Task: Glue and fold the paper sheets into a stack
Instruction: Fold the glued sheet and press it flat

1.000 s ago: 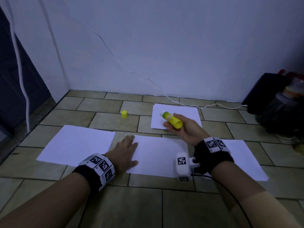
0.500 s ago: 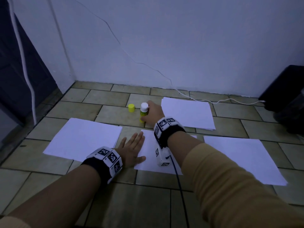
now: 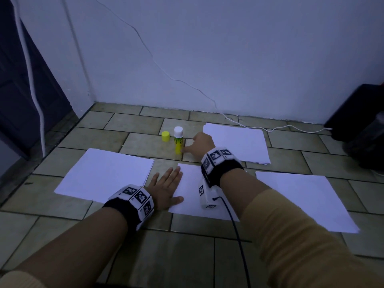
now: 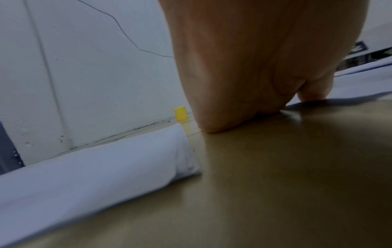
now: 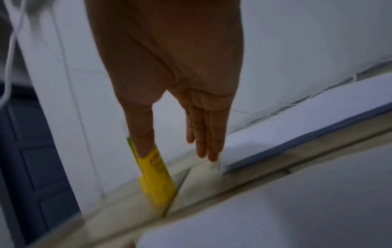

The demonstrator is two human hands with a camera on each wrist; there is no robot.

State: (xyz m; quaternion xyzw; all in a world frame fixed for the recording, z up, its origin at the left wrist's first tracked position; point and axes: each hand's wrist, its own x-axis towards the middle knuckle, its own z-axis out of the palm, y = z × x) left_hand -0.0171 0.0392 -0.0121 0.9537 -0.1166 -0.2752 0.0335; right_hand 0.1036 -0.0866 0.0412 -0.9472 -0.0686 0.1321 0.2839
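A yellow glue stick [image 3: 178, 141] with its white top bared stands upright on the tiled floor, beside its loose yellow cap [image 3: 165, 136]. My right hand [image 3: 194, 143] is just right of the stick with fingers straight; in the right wrist view the thumb lies against the glue stick [image 5: 157, 174] and the fingers [image 5: 203, 134] point away from it. My left hand [image 3: 166, 186] lies flat on the left edge of the middle paper sheet [image 3: 191, 190]. A second sheet [image 3: 106, 175] lies to its left and a third sheet [image 3: 301, 196] to its right.
A thin stack of paper [image 3: 239, 142] lies at the back right, near the wall. A white cable [image 3: 270, 128] runs along the wall's foot to dark objects [image 3: 361, 125] at the right. A dark door [image 3: 20, 100] stands at the left.
My right hand carried the glue stick from above the middle sheet to the floor beside the cap, stood it upright and let go. The left hand stayed on the sheet.
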